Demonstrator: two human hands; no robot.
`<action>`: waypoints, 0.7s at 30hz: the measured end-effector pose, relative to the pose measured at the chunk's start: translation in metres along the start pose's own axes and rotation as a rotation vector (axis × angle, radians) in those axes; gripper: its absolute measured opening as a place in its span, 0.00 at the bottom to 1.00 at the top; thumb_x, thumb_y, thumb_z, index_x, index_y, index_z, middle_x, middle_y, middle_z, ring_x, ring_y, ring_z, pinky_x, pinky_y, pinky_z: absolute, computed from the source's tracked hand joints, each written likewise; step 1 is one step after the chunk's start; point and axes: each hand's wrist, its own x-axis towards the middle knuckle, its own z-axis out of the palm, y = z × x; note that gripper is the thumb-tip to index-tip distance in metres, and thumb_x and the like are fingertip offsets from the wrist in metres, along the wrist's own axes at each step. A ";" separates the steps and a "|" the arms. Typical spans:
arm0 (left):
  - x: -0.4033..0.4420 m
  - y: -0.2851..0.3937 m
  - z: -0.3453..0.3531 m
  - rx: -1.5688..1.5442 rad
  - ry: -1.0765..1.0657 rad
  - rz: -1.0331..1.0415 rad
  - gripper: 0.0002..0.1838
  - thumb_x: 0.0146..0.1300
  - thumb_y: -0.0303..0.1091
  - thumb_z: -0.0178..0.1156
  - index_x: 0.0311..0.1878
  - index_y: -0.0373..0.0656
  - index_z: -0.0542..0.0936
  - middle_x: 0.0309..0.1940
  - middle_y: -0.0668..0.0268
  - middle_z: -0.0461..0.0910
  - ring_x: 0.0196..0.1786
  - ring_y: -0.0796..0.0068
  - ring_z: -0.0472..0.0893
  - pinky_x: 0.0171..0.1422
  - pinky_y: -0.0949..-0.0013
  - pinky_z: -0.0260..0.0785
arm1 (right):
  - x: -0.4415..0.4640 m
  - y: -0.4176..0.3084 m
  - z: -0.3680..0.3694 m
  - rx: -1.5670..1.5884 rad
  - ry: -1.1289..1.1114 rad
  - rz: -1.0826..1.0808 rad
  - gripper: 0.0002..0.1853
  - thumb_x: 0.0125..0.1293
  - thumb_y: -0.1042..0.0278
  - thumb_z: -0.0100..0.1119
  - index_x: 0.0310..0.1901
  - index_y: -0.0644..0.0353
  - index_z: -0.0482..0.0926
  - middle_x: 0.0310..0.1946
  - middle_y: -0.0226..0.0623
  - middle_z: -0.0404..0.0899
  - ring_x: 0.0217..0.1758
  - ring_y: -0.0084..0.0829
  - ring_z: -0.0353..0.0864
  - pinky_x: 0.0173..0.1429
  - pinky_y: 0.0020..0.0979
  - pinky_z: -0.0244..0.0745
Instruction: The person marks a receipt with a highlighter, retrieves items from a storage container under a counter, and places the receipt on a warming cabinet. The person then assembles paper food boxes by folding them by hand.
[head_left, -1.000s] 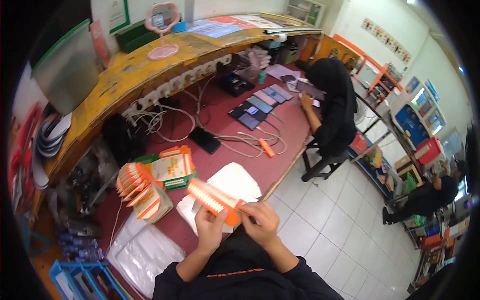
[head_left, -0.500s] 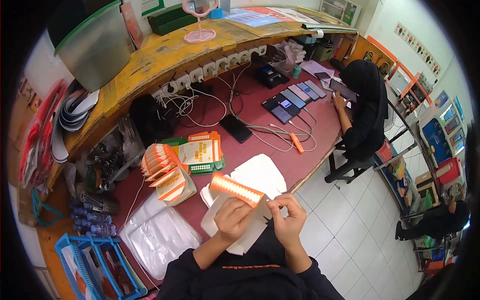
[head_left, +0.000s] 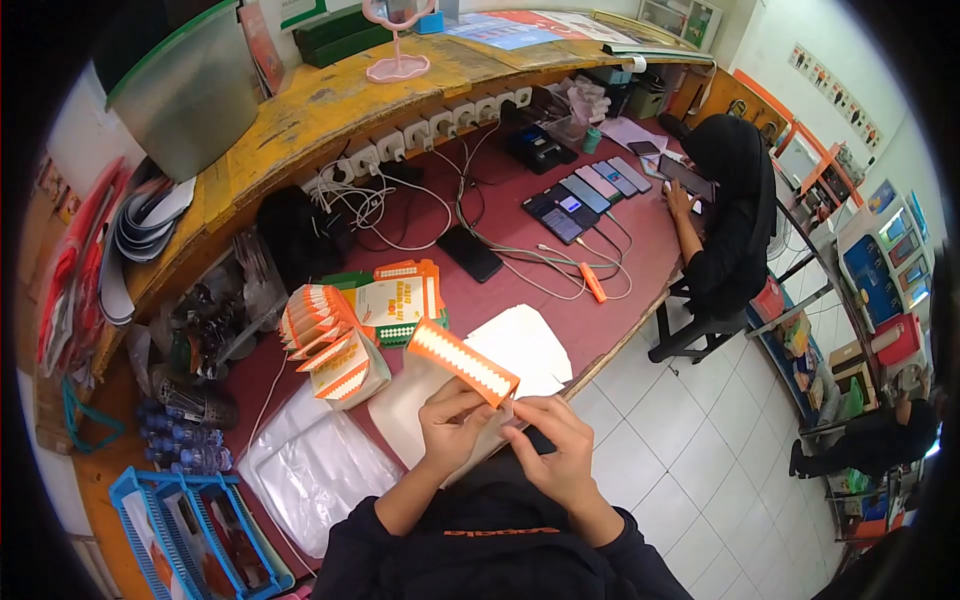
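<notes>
A piece of folded paper packaging (head_left: 462,362) with an orange edge and a white zigzag band is held in front of my body. My left hand (head_left: 458,425) grips its lower side, fingers closed. At its near right corner my right hand (head_left: 555,450) pinches with thumb and index finger; whatever small part lies between them is partly hidden. Pale blank sheets (head_left: 525,345) lie behind it on the red table. To the left stands a fanned bundle of folded orange-and-white packaging (head_left: 340,355), beside flat printed packaging (head_left: 400,300) in orange and green.
Clear plastic bags (head_left: 315,465) and a blue basket (head_left: 190,530) are at the left. A black phone (head_left: 470,254), cables and a row of phones (head_left: 565,212) lie farther back. Another person (head_left: 725,220) sits at the right end, handling a phone.
Both hands have come closer together at the packaging's near corner. My right hand has moved left and down, and the packaging has shifted slightly left and tilted.
</notes>
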 end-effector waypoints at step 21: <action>0.001 -0.013 0.007 -0.601 0.422 -0.444 0.06 0.64 0.27 0.56 0.41 0.35 0.75 0.37 0.64 0.76 0.39 0.78 0.78 0.39 0.76 0.74 | -0.019 0.011 0.035 -0.548 -0.204 -0.128 0.29 0.49 0.75 0.59 0.58 0.58 0.70 0.51 0.42 0.69 0.55 0.44 0.69 0.60 0.50 0.61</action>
